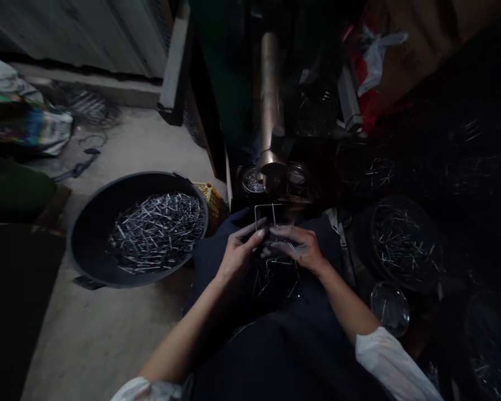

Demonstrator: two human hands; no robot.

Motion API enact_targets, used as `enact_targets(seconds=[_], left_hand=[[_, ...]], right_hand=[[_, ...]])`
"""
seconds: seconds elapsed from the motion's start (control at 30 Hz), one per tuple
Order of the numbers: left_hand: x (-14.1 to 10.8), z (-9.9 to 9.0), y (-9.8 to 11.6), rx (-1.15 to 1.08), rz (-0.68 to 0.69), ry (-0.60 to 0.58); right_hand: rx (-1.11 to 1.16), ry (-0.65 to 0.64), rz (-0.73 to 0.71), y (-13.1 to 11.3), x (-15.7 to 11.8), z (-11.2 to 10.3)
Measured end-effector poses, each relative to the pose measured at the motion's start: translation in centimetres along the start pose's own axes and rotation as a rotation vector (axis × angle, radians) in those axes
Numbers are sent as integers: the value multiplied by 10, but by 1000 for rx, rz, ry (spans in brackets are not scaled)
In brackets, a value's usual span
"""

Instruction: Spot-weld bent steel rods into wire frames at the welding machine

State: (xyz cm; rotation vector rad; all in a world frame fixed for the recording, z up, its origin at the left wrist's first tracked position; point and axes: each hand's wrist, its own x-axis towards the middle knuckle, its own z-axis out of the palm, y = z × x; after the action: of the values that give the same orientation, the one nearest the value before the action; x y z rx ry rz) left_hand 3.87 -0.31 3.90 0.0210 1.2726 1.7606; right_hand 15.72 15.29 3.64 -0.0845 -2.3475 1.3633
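Between my two hands, above my lap, stands a thin bent metal wire frame (267,206), squared off at its top. My left hand (245,240) is closed, its thumb and fingers pinching the frame's left leg. Closed as well, my right hand (297,243) grips around the frame's right leg, and a short metal rod sticks out below its fingers. Further bent wire pieces (281,273) lie in the dark on my lap just beneath the hands. Dark smudges cover the fingers of both hands. The lower part of the frame is hidden by the fingers.
Left stands a large black tub (89,217) of metal pins, beside a yellow crate (211,195). Ahead, a machine's metal shaft (272,100) hangs over a small dish of metal parts (253,181). Right are a dark basin of wires (401,239) and a clear container (390,309).
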Motion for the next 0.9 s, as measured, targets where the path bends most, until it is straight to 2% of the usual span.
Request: enact_targets(seconds=[0.4,0.9], left_hand=[[3,1,13,-4,69,-36],[7,2,14,-41,127,-31]], right_hand=[[-13,7,-51,-12,22,-4],[-21,30,-75,-12,30,-2]])
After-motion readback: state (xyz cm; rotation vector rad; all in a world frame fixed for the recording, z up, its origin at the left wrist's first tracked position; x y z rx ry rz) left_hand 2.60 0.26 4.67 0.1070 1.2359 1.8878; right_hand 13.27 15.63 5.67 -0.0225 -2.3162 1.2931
